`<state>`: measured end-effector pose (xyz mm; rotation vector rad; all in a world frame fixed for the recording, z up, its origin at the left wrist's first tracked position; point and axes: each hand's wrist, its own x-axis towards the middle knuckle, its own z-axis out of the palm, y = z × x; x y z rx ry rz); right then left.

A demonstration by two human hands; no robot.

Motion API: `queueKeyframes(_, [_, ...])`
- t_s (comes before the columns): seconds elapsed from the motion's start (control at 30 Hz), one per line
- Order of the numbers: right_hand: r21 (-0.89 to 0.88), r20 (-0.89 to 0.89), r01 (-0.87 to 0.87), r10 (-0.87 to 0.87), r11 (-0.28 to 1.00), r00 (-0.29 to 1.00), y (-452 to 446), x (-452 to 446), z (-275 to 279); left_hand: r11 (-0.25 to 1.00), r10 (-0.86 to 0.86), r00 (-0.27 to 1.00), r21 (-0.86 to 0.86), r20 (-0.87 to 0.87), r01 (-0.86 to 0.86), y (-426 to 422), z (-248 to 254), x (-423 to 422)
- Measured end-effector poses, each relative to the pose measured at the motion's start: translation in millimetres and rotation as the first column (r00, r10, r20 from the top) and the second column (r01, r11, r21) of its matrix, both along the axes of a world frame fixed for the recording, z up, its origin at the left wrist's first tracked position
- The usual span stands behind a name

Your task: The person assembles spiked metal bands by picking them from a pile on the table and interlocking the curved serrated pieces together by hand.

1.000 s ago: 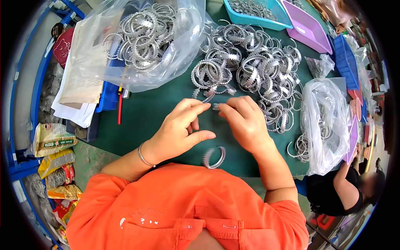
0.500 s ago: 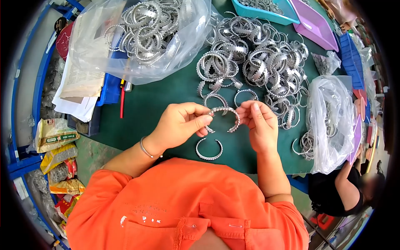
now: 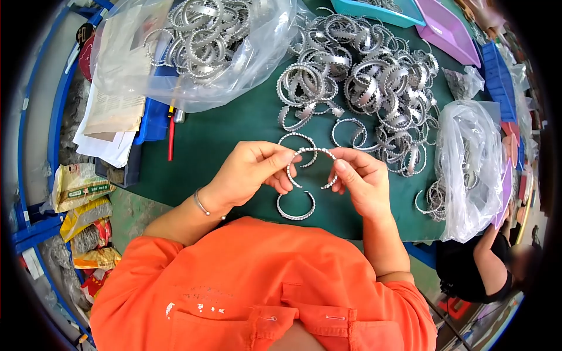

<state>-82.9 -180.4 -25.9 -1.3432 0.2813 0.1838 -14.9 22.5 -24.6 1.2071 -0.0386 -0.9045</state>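
Between my two hands is an open-ended silver bangle with a beaded-looking band, its gap facing my body. My left hand pinches its left side between thumb and fingers. On the other side, the thumb and fingers of my right hand close on it. A similar bangle lies on the green table just below, nearer my body. Another loose bangle lies right behind the held one, partly overlapped by it. To the right of that rests one more bangle, at the edge of a large bangle pile.
A clear plastic bag of bangles sits back left, beside papers and a red pen. Another plastic bag lies right, near a few bangles. Turquoise and purple trays stand behind. A co-worker is at right.
The held bangle has turned slightly, its gap now pointing more toward my body. My right hand has shifted its grip, with the fingers drawn in closer. The view has moved slightly.
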Motion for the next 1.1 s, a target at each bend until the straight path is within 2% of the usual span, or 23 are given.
queueKeyframes(0.5, [0.049,0.020,0.044,-0.045,0.998,0.999,-0.9,-3.3,-4.2,0.992,-0.035,0.996,-0.126,-0.081,0.024,1.6,-4.4,0.2])
queueKeyframes(0.7, [0.019,0.095,0.048,-0.049,0.999,0.994,-1.0,-6.1,-7.4,0.991,-0.027,0.997,-0.133,-0.076,0.017,0.1,-2.7,-2.4])
queueKeyframes(0.77, [-0.077,0.074,0.090,-0.084,0.993,0.994,3.1,-4.6,-5.2,0.990,-0.032,0.997,-0.141,-0.075,0.021,1.1,-3.6,-2.0])
queueKeyframes(0.8, [-0.405,0.333,0.135,0.009,0.904,0.943,3.3,-0.9,-12.7,0.978,-0.047,0.991,-0.209,-0.124,0.021,2.7,-6.8,-1.6])
queueKeyframes(0.87, [-0.581,0.497,0.273,0.069,0.767,0.865,10.6,1.3,-8.4,0.961,-0.068,0.984,-0.276,-0.166,0.020,1.3,-7.1,-2.0])
queueKeyframes(0.9, [-0.561,0.553,0.266,0.116,0.784,0.825,12.4,2.1,-9.9,0.981,-0.028,0.993,-0.195,-0.117,0.005,-2.3,-5.4,-4.3])
queueKeyframes(0.93, [-0.531,0.552,0.179,0.178,0.828,0.815,14.5,3.7,-9.4,0.993,0.008,0.998,-0.113,-0.064,-0.016,-5.5,-3.9,-6.1])
queueKeyframes(1.0, [-0.414,0.349,-0.025,0.184,0.910,0.919,22.8,-2.1,-9.1,0.998,-0.014,1.000,-0.062,0.024,0.016,-9.7,-0.5,-8.8])
queueKeyframes(1.07, [-0.384,0.363,0.012,0.139,0.923,0.921,25.4,-2.3,-14.2,0.999,0.026,0.997,-0.046,0.077,-0.023,-12.7,2.6,-11.0])
queueKeyframes(1.1, [-0.254,0.305,-0.012,0.092,0.967,0.948,23.2,-2.7,-18.0,0.999,0.026,0.996,-0.047,0.080,-0.022,-10.6,1.9,-9.8])
